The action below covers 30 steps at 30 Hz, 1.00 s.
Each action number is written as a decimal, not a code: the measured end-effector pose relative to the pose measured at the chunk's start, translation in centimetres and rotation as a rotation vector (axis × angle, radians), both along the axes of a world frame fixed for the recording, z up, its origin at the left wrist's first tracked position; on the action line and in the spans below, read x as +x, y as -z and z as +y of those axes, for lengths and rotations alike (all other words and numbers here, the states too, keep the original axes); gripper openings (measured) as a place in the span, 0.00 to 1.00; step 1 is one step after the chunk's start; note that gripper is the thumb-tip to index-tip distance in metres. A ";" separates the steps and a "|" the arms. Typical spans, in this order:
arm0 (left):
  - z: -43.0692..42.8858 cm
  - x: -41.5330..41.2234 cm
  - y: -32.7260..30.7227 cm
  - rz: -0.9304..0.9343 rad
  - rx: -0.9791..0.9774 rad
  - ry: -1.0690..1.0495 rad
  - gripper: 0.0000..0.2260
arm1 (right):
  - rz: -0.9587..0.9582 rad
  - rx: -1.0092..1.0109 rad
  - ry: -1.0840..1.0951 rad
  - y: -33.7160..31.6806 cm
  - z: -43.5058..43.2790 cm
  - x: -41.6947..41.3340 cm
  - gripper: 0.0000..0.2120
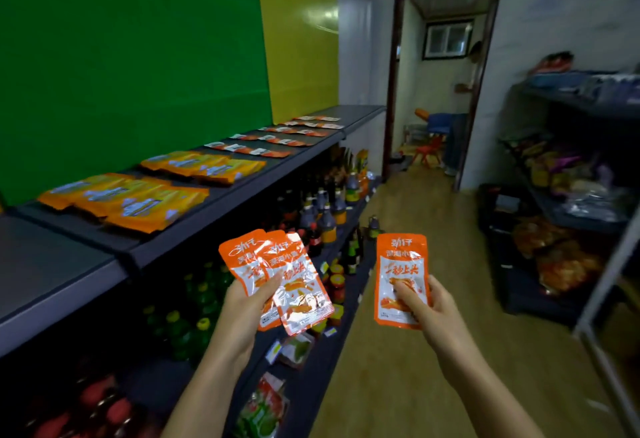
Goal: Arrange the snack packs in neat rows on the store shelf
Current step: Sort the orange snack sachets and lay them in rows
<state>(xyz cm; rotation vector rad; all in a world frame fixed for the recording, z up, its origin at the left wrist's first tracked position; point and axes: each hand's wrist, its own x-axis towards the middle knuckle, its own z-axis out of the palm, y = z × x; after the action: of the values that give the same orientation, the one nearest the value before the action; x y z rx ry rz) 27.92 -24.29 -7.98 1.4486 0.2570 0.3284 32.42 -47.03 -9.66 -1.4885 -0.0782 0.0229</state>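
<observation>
A dark store shelf (221, 200) runs from lower left toward centre, with yellow-orange packs (124, 200) and rows of small orange-white packs (273, 141) laid flat on it. Low in the frame, a fan of orange snack packs (277, 281) is gripped by the left hand (247, 313); a single pack (401, 278) is pinched by the right hand (427, 309).

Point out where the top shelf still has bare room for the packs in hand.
The top shelf is bare at its near left end, before the yellow packs. A narrow bare strip runs along the front edge. Beyond, yellow packs and orange-white packs crowd it; the far end looks bare.
</observation>
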 end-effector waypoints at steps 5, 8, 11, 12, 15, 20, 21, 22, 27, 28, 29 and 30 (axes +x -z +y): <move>-3.4 6.5 2.6 0.066 0.005 0.045 0.13 | 0.130 0.029 0.101 3.4 -6.4 5.7 0.04; -4.5 10.7 4.1 0.115 0.007 0.061 0.12 | 0.192 0.047 0.132 5.5 -8.1 9.6 0.05; -5.1 15.7 5.0 0.146 -0.002 0.063 0.11 | 0.233 0.050 0.138 6.7 -9.1 14.5 0.05; -5.2 17.5 5.2 0.149 -0.004 0.064 0.11 | 0.237 0.050 0.137 6.8 -9.4 16.4 0.05; -5.5 23.6 5.0 0.131 -0.002 0.063 0.11 | 0.233 0.061 0.140 6.4 -9.6 22.9 0.05; -5.9 34.6 1.6 0.068 0.009 0.082 0.09 | 0.173 0.051 0.124 3.2 -9.0 34.5 0.05; -5.9 36.8 1.0 0.053 0.016 0.088 0.09 | 0.151 0.048 0.118 2.7 -9.0 36.7 0.05; -5.9 38.9 0.5 0.042 0.022 0.090 0.09 | 0.133 0.049 0.116 2.2 -9.0 39.0 0.05; -7.2 48.7 0.2 0.046 0.034 0.062 0.08 | 0.153 0.043 0.102 1.8 -10.3 48.9 0.05; -7.7 50.5 0.5 0.060 0.037 0.055 0.08 | 0.175 0.042 0.095 2.1 -10.7 50.7 0.05; -8.3 52.2 0.8 0.077 0.034 0.046 0.08 | 0.195 0.045 0.088 2.6 -11.3 52.5 0.05; -8.8 54.0 1.2 0.095 0.032 0.040 0.08 | 0.216 0.051 0.082 3.1 -11.8 54.4 0.04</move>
<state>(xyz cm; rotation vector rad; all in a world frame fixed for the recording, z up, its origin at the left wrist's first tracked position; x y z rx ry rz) 81.91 -33.09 -9.14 1.5012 0.3000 0.2325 86.77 -58.86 -12.75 -1.4288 0.1553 0.1146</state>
